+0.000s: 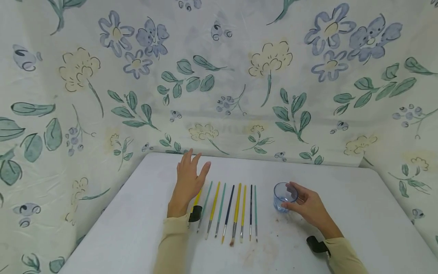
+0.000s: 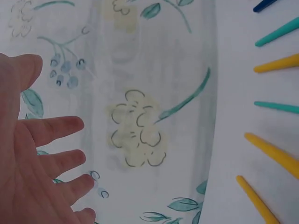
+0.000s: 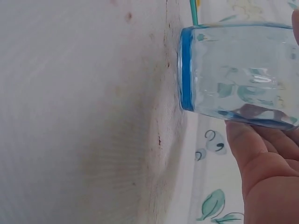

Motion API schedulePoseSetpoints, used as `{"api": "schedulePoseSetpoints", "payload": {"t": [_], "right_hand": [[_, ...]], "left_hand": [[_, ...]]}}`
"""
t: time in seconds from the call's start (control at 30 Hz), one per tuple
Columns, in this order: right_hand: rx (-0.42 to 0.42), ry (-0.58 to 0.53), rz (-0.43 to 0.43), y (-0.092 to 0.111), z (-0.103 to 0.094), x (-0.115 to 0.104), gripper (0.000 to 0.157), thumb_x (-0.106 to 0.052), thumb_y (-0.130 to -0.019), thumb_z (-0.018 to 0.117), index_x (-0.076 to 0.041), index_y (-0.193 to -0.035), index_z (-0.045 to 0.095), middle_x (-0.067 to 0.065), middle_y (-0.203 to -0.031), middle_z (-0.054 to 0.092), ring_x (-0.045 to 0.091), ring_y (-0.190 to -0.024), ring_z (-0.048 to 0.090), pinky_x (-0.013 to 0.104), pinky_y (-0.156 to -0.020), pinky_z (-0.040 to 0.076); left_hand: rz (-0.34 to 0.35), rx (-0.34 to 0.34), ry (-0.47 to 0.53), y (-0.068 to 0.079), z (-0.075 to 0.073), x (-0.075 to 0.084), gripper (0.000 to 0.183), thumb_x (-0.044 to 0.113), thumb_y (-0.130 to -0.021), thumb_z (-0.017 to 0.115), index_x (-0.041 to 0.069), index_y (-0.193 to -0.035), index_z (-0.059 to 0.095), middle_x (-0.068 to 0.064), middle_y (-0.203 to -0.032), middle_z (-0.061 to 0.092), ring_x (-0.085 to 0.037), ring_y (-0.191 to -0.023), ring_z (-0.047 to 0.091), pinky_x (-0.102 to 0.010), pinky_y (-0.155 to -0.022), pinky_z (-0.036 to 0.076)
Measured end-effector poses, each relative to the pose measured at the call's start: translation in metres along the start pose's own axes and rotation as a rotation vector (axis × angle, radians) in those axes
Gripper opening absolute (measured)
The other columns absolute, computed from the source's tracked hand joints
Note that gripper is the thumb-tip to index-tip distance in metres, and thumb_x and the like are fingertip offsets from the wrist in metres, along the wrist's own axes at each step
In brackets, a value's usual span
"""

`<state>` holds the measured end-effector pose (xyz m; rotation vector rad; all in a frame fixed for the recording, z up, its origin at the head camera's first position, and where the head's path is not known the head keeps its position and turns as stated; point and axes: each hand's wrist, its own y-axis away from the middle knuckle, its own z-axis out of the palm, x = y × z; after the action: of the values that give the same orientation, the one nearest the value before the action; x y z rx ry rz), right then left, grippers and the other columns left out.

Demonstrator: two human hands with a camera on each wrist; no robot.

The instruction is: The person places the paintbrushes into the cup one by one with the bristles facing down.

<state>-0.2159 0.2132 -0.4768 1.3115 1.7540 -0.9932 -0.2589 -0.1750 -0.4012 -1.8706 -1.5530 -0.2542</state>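
My right hand (image 1: 310, 205) holds a clear bluish drinking glass (image 1: 279, 198) by its side, thumb at the near side and fingers behind the rim. In the right wrist view the glass (image 3: 233, 65) shows a bright blue base close to the tabletop. My left hand (image 1: 188, 183) is held over the left end of a row of paintbrushes (image 1: 237, 205), fingers spread and holding nothing. Its forearm and wrist hide part of the leftmost yellow brush (image 1: 198, 198). Beyond the spread left fingers (image 2: 58, 128), the left wrist view shows several brush handle ends (image 2: 275, 156).
The brushes have yellow, teal and dark blue handles pointing away from me, bristles toward me. They lie on a white table (image 1: 362, 213) with small brownish stains (image 1: 260, 253) near the glass. A floral cloth (image 1: 236, 76) hangs behind and along both sides.
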Motion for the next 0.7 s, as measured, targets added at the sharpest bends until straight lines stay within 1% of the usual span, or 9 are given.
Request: {"api": "schedulePoseSetpoints", "payload": {"t": [0.1,0.13,0.23,0.3,0.33,0.37,0.5,0.57,0.7], "right_hand": [[0.001,0.005,0.012,0.0,0.0,-0.001,0.088,-0.026,-0.086,0.085,0.006,-0.154,0.039,0.021,-0.154,0.053,0.038,-0.146,0.048,0.035,-0.11,0.043],[0.002,0.008,0.016,0.0,0.0,-0.001,0.088,-0.026,-0.086,0.085,0.006,-0.154,0.039,0.021,-0.154,0.053,0.038,-0.146,0.048,0.035,-0.111,0.043],[0.007,0.015,0.027,-0.001,0.001,-0.001,0.089,-0.027,-0.085,0.085,0.006,-0.154,0.039,0.022,-0.154,0.052,0.039,-0.146,0.048,0.036,-0.111,0.043],[0.014,0.022,0.029,-0.001,0.002,0.0,0.089,-0.026,-0.085,0.085,0.006,-0.154,0.039,0.022,-0.154,0.052,0.041,-0.145,0.048,0.038,-0.111,0.043],[0.018,0.026,0.028,-0.001,0.003,0.001,0.089,-0.026,-0.085,0.086,0.006,-0.154,0.039,0.023,-0.154,0.052,0.041,-0.145,0.048,0.04,-0.11,0.042],[0.02,0.026,0.027,-0.001,0.003,0.001,0.09,-0.025,-0.085,0.086,0.007,-0.154,0.039,0.023,-0.154,0.052,0.042,-0.145,0.047,0.04,-0.11,0.042],[0.029,0.025,0.017,-0.002,0.005,0.002,0.09,-0.024,-0.085,0.085,0.008,-0.154,0.038,0.024,-0.154,0.051,0.044,-0.146,0.046,0.04,-0.11,0.042],[0.035,0.015,0.02,-0.002,0.005,0.001,0.089,-0.024,-0.085,0.085,0.008,-0.154,0.038,0.024,-0.154,0.051,0.043,-0.146,0.046,0.039,-0.11,0.041],[0.043,-0.025,0.049,-0.002,0.005,0.0,0.089,-0.024,-0.086,0.085,0.005,-0.155,0.038,0.02,-0.156,0.051,0.038,-0.147,0.046,0.037,-0.112,0.041]], "left_hand": [[-0.006,0.024,0.0,0.0,-0.004,-0.01,0.059,0.034,-0.105,0.055,-0.009,-0.146,0.049,-0.032,-0.164,0.027,-0.051,-0.155,0.021,-0.073,-0.124,0.015],[-0.019,0.019,-0.004,0.0,-0.005,-0.014,0.059,0.034,-0.105,0.054,-0.009,-0.145,0.049,-0.033,-0.164,0.029,-0.05,-0.155,0.023,-0.071,-0.125,0.017],[-0.079,-0.015,-0.01,0.001,-0.01,-0.023,0.057,0.034,-0.106,0.053,-0.008,-0.144,0.05,-0.031,-0.16,0.037,-0.048,-0.152,0.032,-0.063,-0.127,0.024],[-0.134,-0.045,-0.015,0.003,-0.013,-0.028,0.057,0.035,-0.107,0.053,-0.006,-0.145,0.051,-0.028,-0.158,0.042,-0.045,-0.15,0.038,-0.059,-0.127,0.029],[-0.17,-0.066,-0.015,0.004,-0.015,-0.03,0.057,0.037,-0.107,0.052,-0.005,-0.146,0.05,-0.026,-0.157,0.044,-0.044,-0.149,0.041,-0.058,-0.126,0.032],[-0.193,-0.07,-0.011,0.006,-0.016,-0.032,0.057,0.037,-0.107,0.053,-0.004,-0.146,0.051,-0.026,-0.155,0.047,-0.043,-0.146,0.045,-0.057,-0.123,0.036],[-0.256,-0.091,-0.008,0.01,-0.02,-0.041,0.056,0.036,-0.106,0.054,-0.004,-0.145,0.053,-0.026,-0.148,0.055,-0.042,-0.135,0.056,-0.057,-0.112,0.048],[-0.28,-0.101,-0.013,0.012,-0.021,-0.047,0.055,0.035,-0.105,0.055,-0.005,-0.143,0.054,-0.027,-0.144,0.058,-0.043,-0.13,0.06,-0.057,-0.108,0.051],[-0.325,-0.119,-0.041,0.012,-0.023,-0.057,0.054,0.033,-0.104,0.056,-0.006,-0.141,0.056,-0.027,-0.14,0.062,-0.042,-0.127,0.062,-0.056,-0.105,0.053]]}}
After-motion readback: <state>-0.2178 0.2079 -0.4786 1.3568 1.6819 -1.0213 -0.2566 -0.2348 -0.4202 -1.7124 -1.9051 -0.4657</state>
